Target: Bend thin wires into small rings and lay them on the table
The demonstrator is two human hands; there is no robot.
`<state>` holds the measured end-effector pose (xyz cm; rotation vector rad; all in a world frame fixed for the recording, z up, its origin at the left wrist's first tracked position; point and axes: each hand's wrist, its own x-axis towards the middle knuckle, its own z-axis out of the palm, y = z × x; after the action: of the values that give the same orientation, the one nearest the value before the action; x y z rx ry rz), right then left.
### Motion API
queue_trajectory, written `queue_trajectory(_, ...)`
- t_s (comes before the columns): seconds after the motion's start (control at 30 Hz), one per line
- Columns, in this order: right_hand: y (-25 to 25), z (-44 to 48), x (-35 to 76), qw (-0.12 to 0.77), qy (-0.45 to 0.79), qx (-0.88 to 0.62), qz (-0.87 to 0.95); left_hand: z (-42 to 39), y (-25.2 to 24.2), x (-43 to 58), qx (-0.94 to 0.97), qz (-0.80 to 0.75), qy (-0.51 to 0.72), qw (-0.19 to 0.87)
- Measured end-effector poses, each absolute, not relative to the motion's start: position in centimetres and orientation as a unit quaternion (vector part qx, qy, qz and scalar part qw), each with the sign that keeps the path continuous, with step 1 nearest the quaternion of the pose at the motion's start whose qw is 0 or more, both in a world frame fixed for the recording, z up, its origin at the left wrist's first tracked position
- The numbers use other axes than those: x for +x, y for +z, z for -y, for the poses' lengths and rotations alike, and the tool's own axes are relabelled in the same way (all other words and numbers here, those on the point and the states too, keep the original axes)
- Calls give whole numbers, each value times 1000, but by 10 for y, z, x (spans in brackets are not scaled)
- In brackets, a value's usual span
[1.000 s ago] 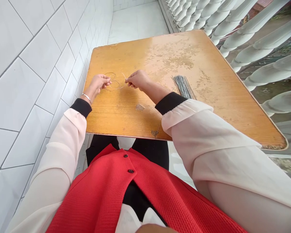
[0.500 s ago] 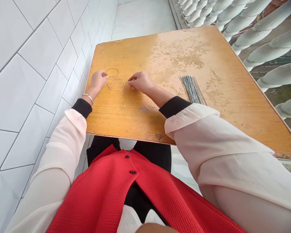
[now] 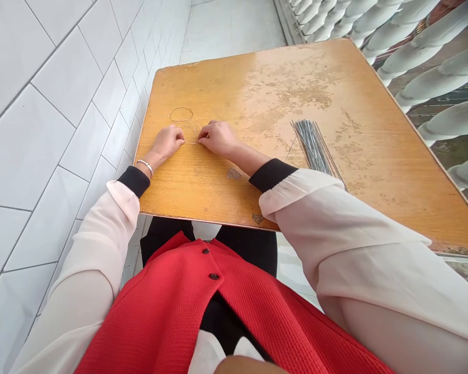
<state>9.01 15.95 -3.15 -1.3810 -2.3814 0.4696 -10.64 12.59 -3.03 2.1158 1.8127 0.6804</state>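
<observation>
My left hand [image 3: 170, 142] has thumb and fingertips pinched at the left side of a thin wire loop [image 3: 195, 133] on the table. Opposite it, my right hand [image 3: 218, 139] pinches at the loop's right side, its fingers closed. The loop is so fine that its exact course between the hands is hard to follow. Just beyond my left hand lies a separate round wire ring [image 3: 181, 108], flat on the wood and touched by neither hand.
A bundle of straight grey wires [image 3: 314, 148] lies on the worn wooden table [image 3: 226, 202], right of my right forearm. One loose wire [image 3: 290, 149] sits beside it. A white tiled wall [image 3: 78, 109] runs along the left, and white balusters [image 3: 425, 62] stand at the right.
My left hand has moved right and nearer to me, away from the far ring to the near loop. My right hand has come left to the loop. The gap between them has narrowed.
</observation>
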Motion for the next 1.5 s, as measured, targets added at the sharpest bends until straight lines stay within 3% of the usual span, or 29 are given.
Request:
queue_trajectory(0.2,-20,-155,95,219,205,-504,810,-125,-27,-104,712,-628,276,150)
queue_trajectory(0.37,27,-147,157,268,213,-565,751,-108,8,-110,662,-624,388,146)
queue_trajectory(0.53,62,-118,264,229,140,-691,671,-65,39,-111,624,-610,452,185)
queue_trajectory(0.73,12,-90,313,98,97,-735,664,-29,24,-83,644,-575,421,279)
queue_trajectory(0.9,-17,-70,283,198,25,-645,738,-19,9,-57,704,-544,371,266)
queue_trajectory(1.03,-31,-27,246,77,18,-510,856,-7,0,-47,748,-520,333,243)
queue_trajectory(1.27,-63,58,238,121,-10,-430,894,9,-13,-48,806,-487,271,200)
queue_trajectory(1.5,-71,73,241,153,-11,-423,893,-3,-15,-17,900,-381,186,102)
